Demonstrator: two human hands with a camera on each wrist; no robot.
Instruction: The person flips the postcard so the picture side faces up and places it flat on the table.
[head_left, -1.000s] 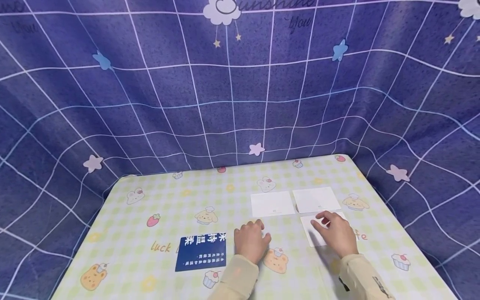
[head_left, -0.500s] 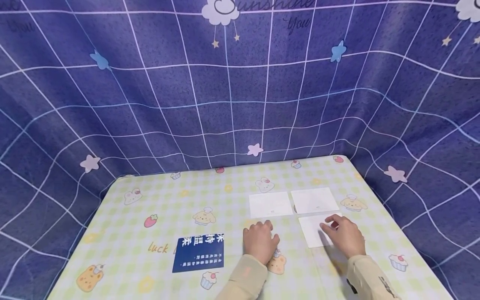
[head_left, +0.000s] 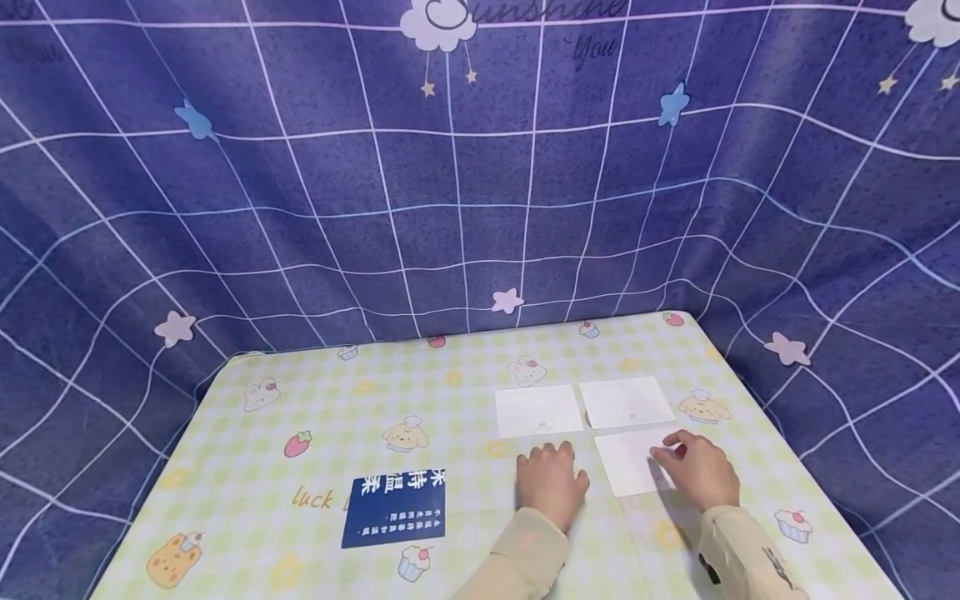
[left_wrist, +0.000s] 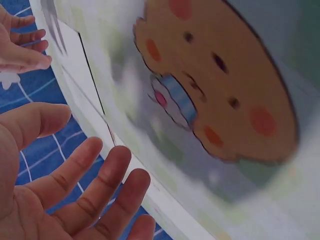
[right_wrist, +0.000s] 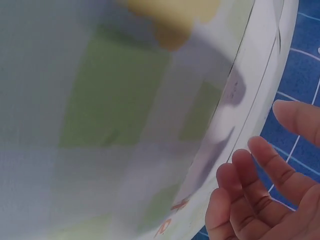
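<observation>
My left hand (head_left: pixel 553 485) hovers low over the tablecloth, between the blue card (head_left: pixel 396 510) and the white cards. The left wrist view shows its fingers (left_wrist: pixel 112 170) spread, relaxed and holding nothing. My right hand (head_left: pixel 703 472) is over the right end of the nearest white card (head_left: pixel 626 463), hiding part of it. Its fingers (right_wrist: pixel 242 165) bend loosely, with the thumb apart and nothing in between. Behind lie two more white cards, a left one (head_left: pixel 538 412) and a right one (head_left: pixel 626 403), set side by side. White lettering covers the blue card.
A pale green checked tablecloth (head_left: pixel 330 400) with cartoon prints covers the table. Dark blue curtain fabric (head_left: pixel 420 183) with a grid and stars hangs behind it and along both sides.
My left hand has moved right, away from the blue card and nearer the white cards. My right hand has shifted slightly right, uncovering more of the nearest white card. The cards lie as before.
</observation>
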